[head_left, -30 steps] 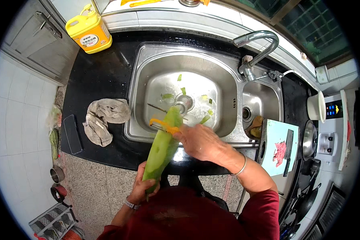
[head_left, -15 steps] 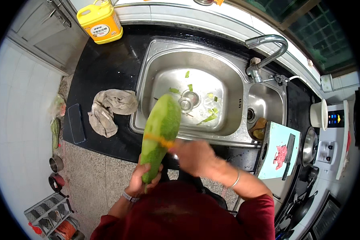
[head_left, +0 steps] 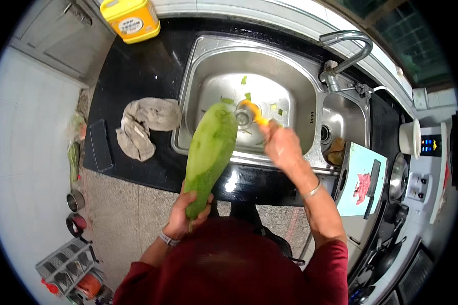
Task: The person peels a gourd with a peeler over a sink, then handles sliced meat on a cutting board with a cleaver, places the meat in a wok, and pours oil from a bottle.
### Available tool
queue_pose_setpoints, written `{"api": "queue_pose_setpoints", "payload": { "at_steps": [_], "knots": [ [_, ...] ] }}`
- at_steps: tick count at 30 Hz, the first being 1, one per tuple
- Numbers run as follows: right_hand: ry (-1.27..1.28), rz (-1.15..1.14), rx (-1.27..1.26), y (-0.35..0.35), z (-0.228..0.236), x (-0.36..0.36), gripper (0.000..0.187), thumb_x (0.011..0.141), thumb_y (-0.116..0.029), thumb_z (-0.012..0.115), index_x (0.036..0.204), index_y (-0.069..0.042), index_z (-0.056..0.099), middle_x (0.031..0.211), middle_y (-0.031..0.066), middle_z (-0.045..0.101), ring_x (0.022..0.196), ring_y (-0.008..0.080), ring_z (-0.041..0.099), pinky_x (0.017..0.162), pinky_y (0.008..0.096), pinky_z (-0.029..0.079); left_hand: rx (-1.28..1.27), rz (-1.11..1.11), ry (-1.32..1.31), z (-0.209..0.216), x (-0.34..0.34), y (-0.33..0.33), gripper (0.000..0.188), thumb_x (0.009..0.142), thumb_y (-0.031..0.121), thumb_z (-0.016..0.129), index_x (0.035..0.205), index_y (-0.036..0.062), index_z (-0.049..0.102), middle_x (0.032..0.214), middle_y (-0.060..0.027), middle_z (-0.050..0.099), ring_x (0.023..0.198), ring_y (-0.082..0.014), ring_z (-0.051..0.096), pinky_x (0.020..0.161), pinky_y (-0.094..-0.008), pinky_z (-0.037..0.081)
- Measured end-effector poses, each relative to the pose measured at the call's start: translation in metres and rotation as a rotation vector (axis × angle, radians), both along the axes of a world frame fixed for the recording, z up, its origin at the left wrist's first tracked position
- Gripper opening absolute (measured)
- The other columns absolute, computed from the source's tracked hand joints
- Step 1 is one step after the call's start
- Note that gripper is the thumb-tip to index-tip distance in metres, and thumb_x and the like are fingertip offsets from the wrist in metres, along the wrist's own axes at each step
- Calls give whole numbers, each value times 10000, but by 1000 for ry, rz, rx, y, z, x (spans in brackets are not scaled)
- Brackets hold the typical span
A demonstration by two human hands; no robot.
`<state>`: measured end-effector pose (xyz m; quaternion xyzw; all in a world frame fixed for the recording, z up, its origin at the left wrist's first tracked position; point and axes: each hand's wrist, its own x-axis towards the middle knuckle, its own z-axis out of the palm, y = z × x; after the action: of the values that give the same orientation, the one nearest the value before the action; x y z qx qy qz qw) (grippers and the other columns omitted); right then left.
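From here I see the left hand (head_left: 179,215) wrapped round one green gourd (head_left: 212,145), which slants over the worktop's (head_left: 147,66) front edge, near the sink's (head_left: 301,96) front-left corner. The right hand (head_left: 284,147) is closed on one orange peeler (head_left: 254,113). I judge this peeling; next, the blade needs darker skin.
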<state>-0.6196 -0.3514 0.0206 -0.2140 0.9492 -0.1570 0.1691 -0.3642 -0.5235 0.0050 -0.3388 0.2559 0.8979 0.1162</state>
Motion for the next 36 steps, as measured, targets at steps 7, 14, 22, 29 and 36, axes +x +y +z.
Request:
{"api": "queue_pose_setpoints", "payload": {
  "at_steps": [7,14,22,29,36],
  "knots": [
    [-152,421,84,-19,6,64,323,937,-116,508,1237,-144,623,989,149,692,777,359,697,655,478,545,-8,-24,56,-9,-3,-10,556,924,420,575,1221,-40,483,969,-137,584,487,-101,448,335,-205,340],
    [-8,-4,-9,26,-27,-47,339,1029,-282,484,990,15,642,743,263,648,721,443,666,622,502,524,17,-95,150,-16,0,-11,536,918,306,555,1383,184,318,999,-175,532,503,-153,461,336,-224,333],
    [-42,195,-244,-3,-22,33,233,976,-156,527,1060,-17,693,733,268,647,667,428,666,612,491,550,15,-94,175,-27,6,-18,588,903,305,589,1412,192,317,981,-174,535,482,-153,459,335,-214,315],
    [-141,-152,-38,39,-32,-11,374,1005,-310,522,931,32,655,862,304,656,836,459,651,770,513,510,84,-79,177,-41,6,-16,632,881,408,626,1318,-10,443,955,-147,576,449,-115,443,322,-204,347],
    [-125,317,-24,8,37,86,401,1040,-354,493,990,39,553,556,204,560,491,390,596,495,478,493,344,-98,187,-46,-4,0,512,932,381,573,1279,18,470,932,-131,586,470,-107,458,336,-201,337]
  ]
}}
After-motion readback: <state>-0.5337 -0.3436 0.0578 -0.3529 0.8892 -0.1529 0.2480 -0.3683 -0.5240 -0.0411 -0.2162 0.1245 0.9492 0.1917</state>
